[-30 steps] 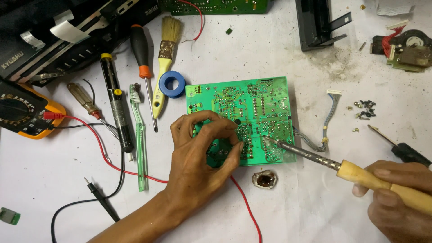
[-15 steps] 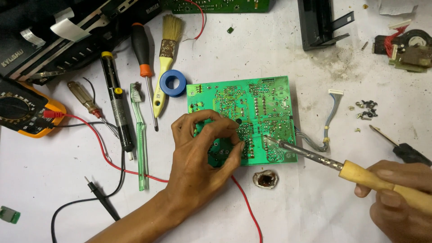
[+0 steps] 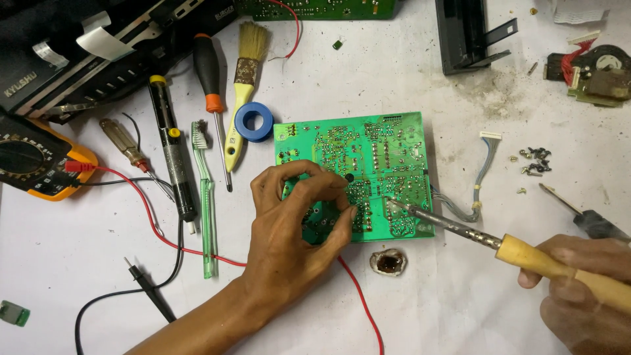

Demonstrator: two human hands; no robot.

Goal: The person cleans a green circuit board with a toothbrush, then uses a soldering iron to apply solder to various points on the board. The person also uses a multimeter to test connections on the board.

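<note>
On circuit board (image 3: 368,158), soldering iron (image 3: 460,227) tip farther left.

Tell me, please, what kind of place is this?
Probably an electronics repair bench. The right hand holds a soldering iron to a green circuit board, which the left hand steadies; a multimeter and screwdrivers lie nearby.

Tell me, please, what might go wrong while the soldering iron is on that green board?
The left hand's fingertips press the green circuit board close to the wooden-handled soldering iron's tip, so a slip could burn them. The grey ribbon cable lies beside the iron's metal shaft and might scorch. The right hand grips far back, giving less tip control.
</note>
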